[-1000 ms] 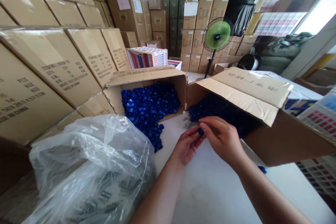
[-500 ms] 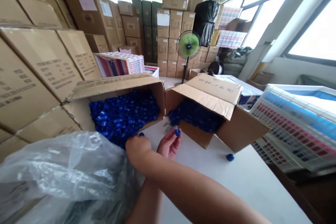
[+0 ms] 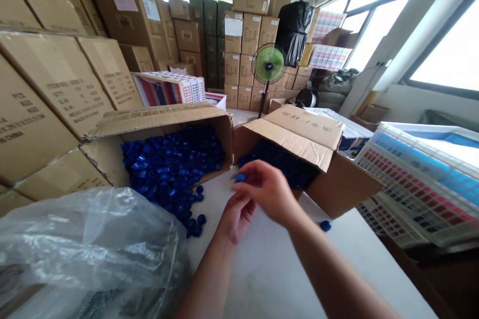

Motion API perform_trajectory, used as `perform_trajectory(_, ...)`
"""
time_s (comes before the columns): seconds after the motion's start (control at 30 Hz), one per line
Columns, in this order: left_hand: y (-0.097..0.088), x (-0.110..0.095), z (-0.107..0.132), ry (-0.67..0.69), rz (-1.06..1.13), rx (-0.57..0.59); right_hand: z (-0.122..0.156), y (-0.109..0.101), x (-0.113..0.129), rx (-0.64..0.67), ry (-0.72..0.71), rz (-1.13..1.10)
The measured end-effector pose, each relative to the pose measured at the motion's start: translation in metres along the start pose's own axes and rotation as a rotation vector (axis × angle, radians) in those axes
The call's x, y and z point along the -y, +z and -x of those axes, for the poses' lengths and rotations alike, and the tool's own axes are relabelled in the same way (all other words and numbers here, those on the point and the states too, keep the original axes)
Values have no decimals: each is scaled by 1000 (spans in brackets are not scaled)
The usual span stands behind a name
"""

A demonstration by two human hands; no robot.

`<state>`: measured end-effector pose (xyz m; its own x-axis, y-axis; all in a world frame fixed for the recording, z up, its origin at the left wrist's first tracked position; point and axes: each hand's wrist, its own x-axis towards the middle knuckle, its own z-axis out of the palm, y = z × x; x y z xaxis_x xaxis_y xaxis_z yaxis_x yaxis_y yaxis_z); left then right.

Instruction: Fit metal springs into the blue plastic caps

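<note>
My right hand (image 3: 267, 190) is pinched around a small blue plastic cap (image 3: 240, 177), just above my left hand (image 3: 236, 217). Curled fingers show on my left hand, but its fingertips are behind the right hand, so what they hold is hidden. To the left, loose blue caps (image 3: 164, 159) fill a tipped cardboard box (image 3: 160, 118) and spill onto the white table (image 3: 269, 264). Beyond my hands, a second cardboard box (image 3: 303, 127) holds more dark blue pieces (image 3: 280, 157).
A clear plastic bag (image 3: 97, 239) lies at the left front. One blue cap (image 3: 325, 226) sits alone on the table's right part. White plastic crates (image 3: 419, 174) stand at right, stacked cartons (image 3: 56, 79) at left. A green fan (image 3: 268, 65) is behind the boxes.
My right hand has moved from the left pile, across to the right, and now meets my left hand with a blue cap. The blue piece with a spring in my left hand is now hidden.
</note>
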<state>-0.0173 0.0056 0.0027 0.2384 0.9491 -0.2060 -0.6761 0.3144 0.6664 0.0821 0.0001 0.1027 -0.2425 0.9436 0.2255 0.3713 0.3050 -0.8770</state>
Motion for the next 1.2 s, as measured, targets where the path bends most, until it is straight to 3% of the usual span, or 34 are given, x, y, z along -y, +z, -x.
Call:
perform_trajectory(0.07, 2, 1, 0, -20, 69, -1, 8, -32, -25, -90, 110, -373)
perform_trajectory(0.13, 4, 1, 0, -62, 129, 0, 12, -47, -50, -151, 246, -632)
perform_trajectory(0.23, 4, 1, 0, -103, 136, 0, 16, -46, -76, -186, 418, -874)
perform_trajectory(0.33, 5, 2, 1, -116, 93, 4, 19, -36, -85, -130, 488, -985)
perform_trajectory(0.67, 9, 3, 1, -132, 9, -17, 28, -32, -96, -43, 455, -970)
perform_trajectory(1.03, 12, 5, 0, -120, -25, -22, 31, -33, -87, -63, 425, -865)
perform_trajectory(1.2, 12, 6, -2, -100, -50, -36, 33, -30, -86, -89, 368, -707)
